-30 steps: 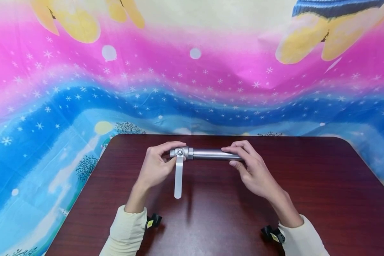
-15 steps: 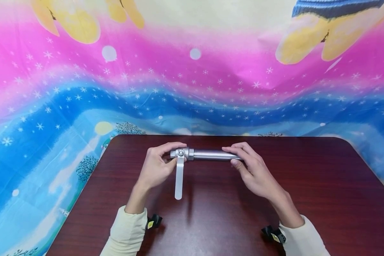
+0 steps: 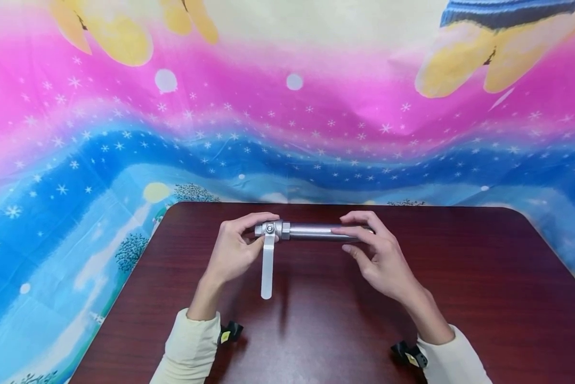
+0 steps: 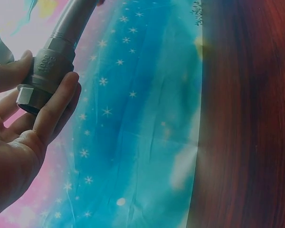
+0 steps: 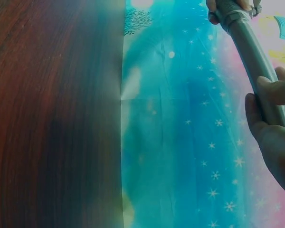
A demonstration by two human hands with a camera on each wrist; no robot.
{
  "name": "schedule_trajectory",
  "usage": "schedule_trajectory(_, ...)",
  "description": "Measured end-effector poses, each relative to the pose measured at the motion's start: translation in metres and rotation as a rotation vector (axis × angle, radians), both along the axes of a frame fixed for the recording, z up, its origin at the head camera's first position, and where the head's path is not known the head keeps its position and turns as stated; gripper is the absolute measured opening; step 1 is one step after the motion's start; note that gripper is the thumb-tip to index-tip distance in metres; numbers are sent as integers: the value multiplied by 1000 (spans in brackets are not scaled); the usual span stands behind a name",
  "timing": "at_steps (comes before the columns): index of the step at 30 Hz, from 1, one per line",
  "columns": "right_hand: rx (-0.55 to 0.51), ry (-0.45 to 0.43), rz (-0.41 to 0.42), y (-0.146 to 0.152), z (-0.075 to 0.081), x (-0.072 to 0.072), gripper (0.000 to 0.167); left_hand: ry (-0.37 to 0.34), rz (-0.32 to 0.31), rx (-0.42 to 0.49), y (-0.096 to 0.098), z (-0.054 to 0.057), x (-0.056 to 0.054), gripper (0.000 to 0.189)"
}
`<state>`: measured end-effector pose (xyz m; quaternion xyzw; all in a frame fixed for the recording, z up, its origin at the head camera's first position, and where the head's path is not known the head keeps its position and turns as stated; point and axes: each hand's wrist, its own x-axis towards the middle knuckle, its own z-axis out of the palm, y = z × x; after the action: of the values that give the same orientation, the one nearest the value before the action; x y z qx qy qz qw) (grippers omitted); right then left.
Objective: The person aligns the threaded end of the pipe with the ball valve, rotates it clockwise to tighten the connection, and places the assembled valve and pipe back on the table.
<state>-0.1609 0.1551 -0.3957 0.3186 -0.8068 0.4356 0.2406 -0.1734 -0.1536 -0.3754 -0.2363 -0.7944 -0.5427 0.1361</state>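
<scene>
A metal ball valve (image 3: 278,229) is joined by a hex collar to a smooth steel pipe (image 3: 311,231), held level above the table. Its flat lever handle (image 3: 267,272) points towards me, at right angles to the pipe. My left hand (image 3: 232,250) grips the valve body between thumb and fingers. Raised lettering and an open threaded end of the valve (image 4: 47,71) show in the left wrist view. At the pipe's right end, my right hand (image 3: 385,261) loosely holds it, index finger raised. The right wrist view has the thumb and fingers around the pipe (image 5: 254,57).
A dark reddish-brown wooden table (image 3: 460,277) lies below both hands. Behind it hangs a colourful cloth backdrop (image 3: 249,128) with snowflakes. Black wrist devices (image 3: 409,354) sit at both cream sleeves (image 3: 191,341).
My right hand has loosened: its index finger has lifted off the pipe and its fingers have spread and shifted. The left hand, valve and pipe stay nearly still.
</scene>
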Motion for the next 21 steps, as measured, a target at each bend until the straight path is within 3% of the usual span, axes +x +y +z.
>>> schedule_trajectory(4,-42,55,12,-1,-1,-1,51,12,-4,1,0,1,0,45)
schedule_trajectory(21,-1,-39,6,1,-2,-1,47,16,6,-7,0,2,1,46)
